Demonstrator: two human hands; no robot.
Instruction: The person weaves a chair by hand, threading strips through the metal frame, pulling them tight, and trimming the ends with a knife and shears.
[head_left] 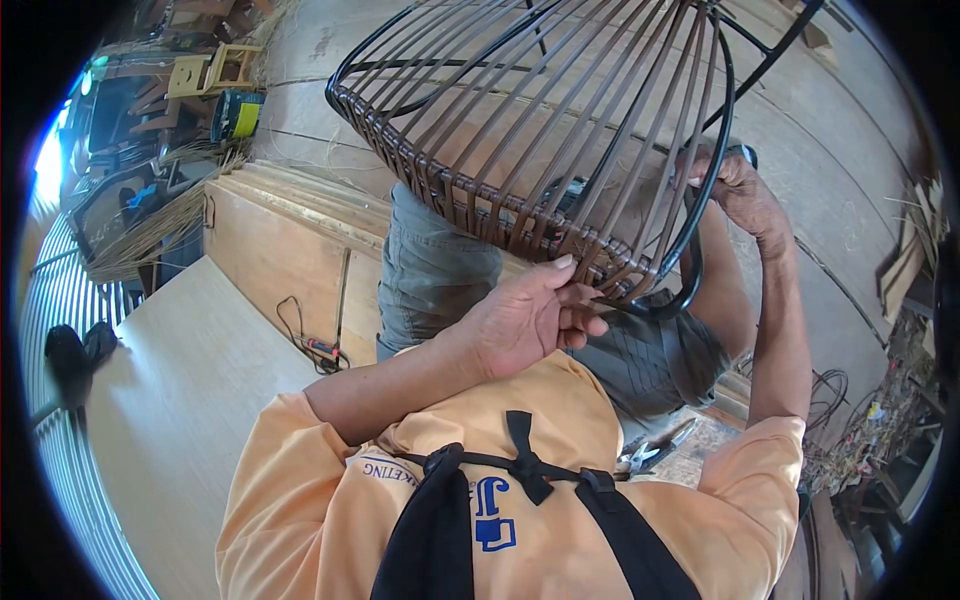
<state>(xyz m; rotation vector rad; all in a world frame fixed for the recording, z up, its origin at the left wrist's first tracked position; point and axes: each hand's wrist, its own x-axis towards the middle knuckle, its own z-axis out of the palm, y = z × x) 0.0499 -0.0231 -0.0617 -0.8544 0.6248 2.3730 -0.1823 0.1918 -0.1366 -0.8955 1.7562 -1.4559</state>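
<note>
Rattan frame: the dark brown and black frame [480,200] is in front of the person, over the lap, at the top middle of the view and tilted. Long slats fan across it, and a densely bound edge faces the person.
Black rim: a smooth dark tube [690,235] curves round the slats and bends at the corner nearest the person.
Left hand: palm up [525,325] at the bound edge, the thumb by the wrapping and the fingers loosely curled and half open; whether they grip a strand, I cannot tell.
Right hand: on the far side of the rim [745,195], the fingers bent inward beside it; how tightly they close, and on what, is hidden.
Lap: grey shorts [435,265] show below the frame, with a bare knee near the right forearm.
Clothing: an orange shirt [570,400] with blue print, crossed by black straps [430,530].
Pliers: metal jaws and dark handles [650,450] lie just past the shirt, on the right side.
Tool at left: a red and dark handle [320,347] beside a looped cord [290,315], near a wooden panel [270,260].
Farther left: a bundle of thin sticks [165,235], and a dark bucket [235,115] with a yellow-green label.
Right side: scraps and strips [875,430] on the floor [840,140].
</note>
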